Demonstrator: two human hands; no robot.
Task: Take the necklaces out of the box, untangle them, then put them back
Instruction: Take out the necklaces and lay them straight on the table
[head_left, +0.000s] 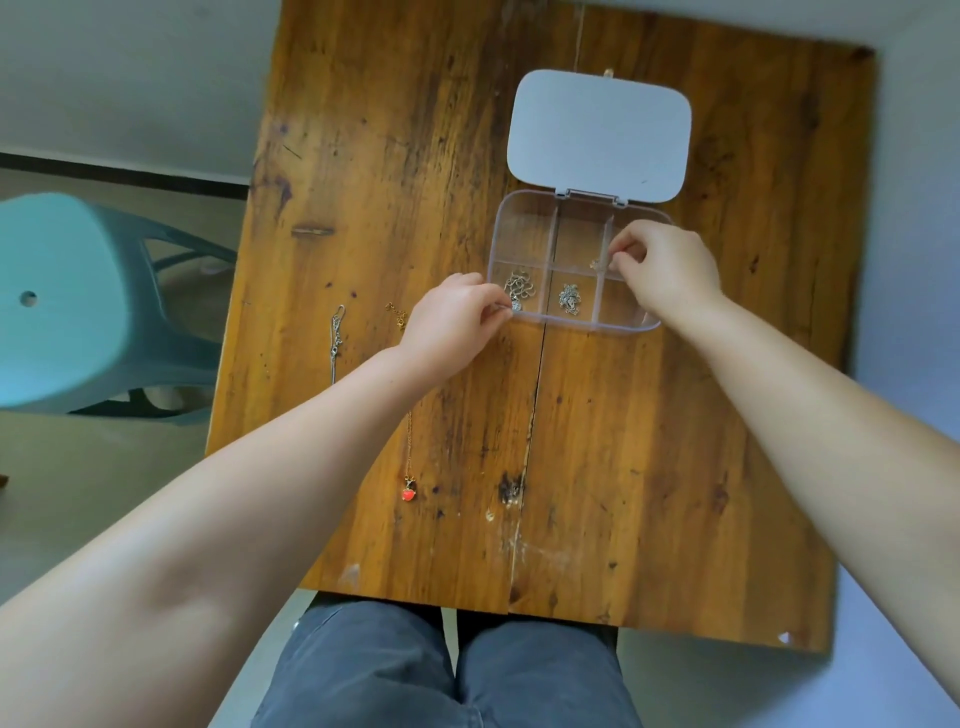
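Two hands work at the box: left hand fingers pinch a silver necklace at its near-left compartment, right hand fingers pinch a chain over its right side; return step likely, next needs careful coiling.

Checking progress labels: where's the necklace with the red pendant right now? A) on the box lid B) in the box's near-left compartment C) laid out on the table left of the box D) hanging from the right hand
C. The necklace with the red pendant lies stretched along the wooden table, left of the clear box and partly under the left forearm; neither hand touches the pendant.
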